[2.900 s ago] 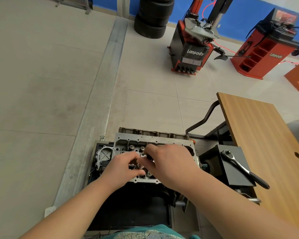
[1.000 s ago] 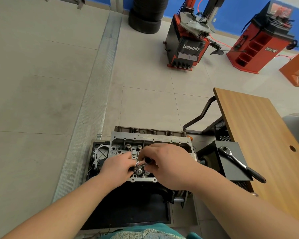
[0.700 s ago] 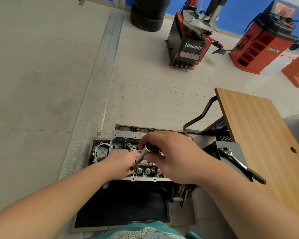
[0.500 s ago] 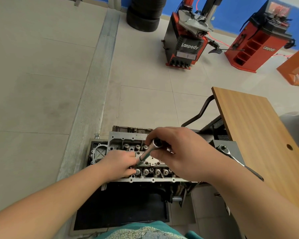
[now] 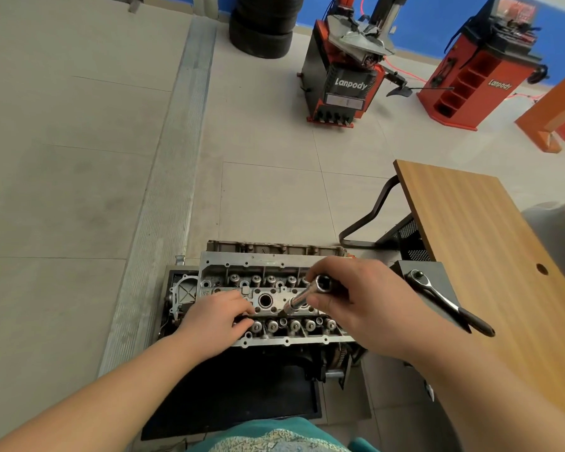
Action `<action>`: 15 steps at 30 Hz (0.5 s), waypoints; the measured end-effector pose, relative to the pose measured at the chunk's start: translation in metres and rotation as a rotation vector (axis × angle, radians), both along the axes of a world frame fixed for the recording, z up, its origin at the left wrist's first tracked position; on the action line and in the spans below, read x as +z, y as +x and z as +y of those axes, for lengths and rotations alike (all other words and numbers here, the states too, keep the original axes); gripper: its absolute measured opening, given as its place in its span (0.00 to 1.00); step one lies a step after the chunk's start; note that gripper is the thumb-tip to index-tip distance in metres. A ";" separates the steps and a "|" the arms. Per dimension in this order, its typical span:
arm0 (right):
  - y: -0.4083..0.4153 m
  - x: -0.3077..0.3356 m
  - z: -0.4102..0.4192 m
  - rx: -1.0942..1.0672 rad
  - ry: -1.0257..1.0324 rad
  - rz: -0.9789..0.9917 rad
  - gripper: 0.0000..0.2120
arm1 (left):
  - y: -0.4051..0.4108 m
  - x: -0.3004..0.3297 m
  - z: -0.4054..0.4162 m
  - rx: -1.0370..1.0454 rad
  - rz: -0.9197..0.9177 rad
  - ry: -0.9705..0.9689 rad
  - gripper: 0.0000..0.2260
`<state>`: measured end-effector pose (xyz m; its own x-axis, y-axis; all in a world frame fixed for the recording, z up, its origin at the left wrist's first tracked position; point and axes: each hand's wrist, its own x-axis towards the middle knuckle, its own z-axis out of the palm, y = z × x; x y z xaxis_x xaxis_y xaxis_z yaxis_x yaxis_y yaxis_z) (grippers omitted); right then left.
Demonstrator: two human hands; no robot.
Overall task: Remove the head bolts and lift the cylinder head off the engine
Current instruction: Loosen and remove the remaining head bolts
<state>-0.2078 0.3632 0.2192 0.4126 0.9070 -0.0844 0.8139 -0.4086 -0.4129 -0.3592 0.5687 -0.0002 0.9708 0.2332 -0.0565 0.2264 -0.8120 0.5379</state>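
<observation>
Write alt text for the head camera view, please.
A person's right hand holds a long socket extension angled down into the cylinder head, while the left hand rests on it. A ratchet lies on a black box beside a wooden table.

Grey aluminium cylinder head (image 5: 276,300) flat atop engine – valve springs exposed; long bolt (image 5: 302,298) tilted, half-withdrawn

wooden table (image 5: 490,256) crowding right, open floor (image 5: 79,190) left
</observation>
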 end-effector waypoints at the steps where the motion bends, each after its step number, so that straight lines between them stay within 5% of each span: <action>1: 0.001 -0.008 -0.003 -0.027 0.000 0.005 0.10 | 0.002 0.000 -0.004 0.022 -0.012 -0.029 0.10; 10: 0.006 -0.061 -0.020 -0.085 -0.050 0.040 0.14 | 0.024 0.003 -0.033 0.132 -0.028 -0.248 0.09; 15: 0.008 -0.063 -0.022 -0.129 -0.007 0.070 0.14 | 0.033 0.001 -0.036 0.151 0.077 -0.186 0.14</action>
<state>-0.2001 0.3410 0.1559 0.5184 0.8462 -0.1229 0.7238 -0.5108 -0.4640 -0.3261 0.5325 0.0006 0.9168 0.3542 -0.1842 0.3838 -0.6548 0.6511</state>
